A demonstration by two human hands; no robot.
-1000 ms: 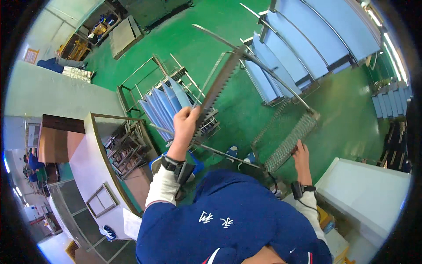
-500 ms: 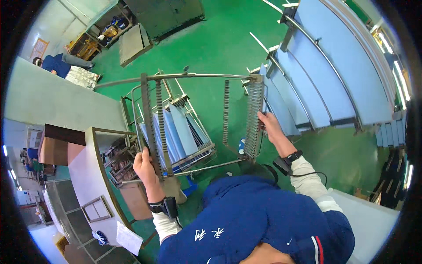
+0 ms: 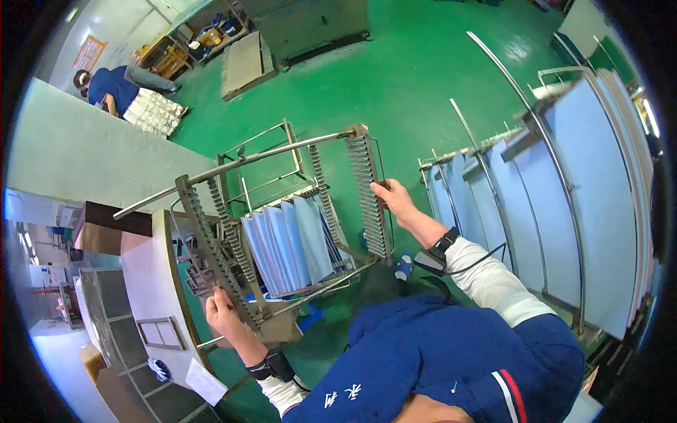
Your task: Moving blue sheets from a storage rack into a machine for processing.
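Between my hands is an open metal rack frame point(image 3: 282, 151) with toothed side bars, tilted so its left end is lower. My left hand point(image 3: 229, 319) is closed on the lower part of its left toothed bar point(image 3: 211, 243). On the opposite side, my right hand point(image 3: 398, 203) grips the right toothed bar point(image 3: 361, 166), fingers partly hidden behind it. Through the frame I see a wire rack of light blue sheets point(image 3: 282, 243) standing on edge in a row.
Large blue panels point(image 3: 599, 190) hang on a metal rack at the right. A white-topped table point(image 3: 151, 282) and a low wall point(image 3: 70, 148) stand at the left. Beyond the wall, a person point(image 3: 120, 92) bends over. A green metal cabinet point(image 3: 310, 32) stands at the back.
The rack frame has swung, its left end dropping nearer me, with both hands still on it. The whole view has shifted, so the right-hand panels appear lower.
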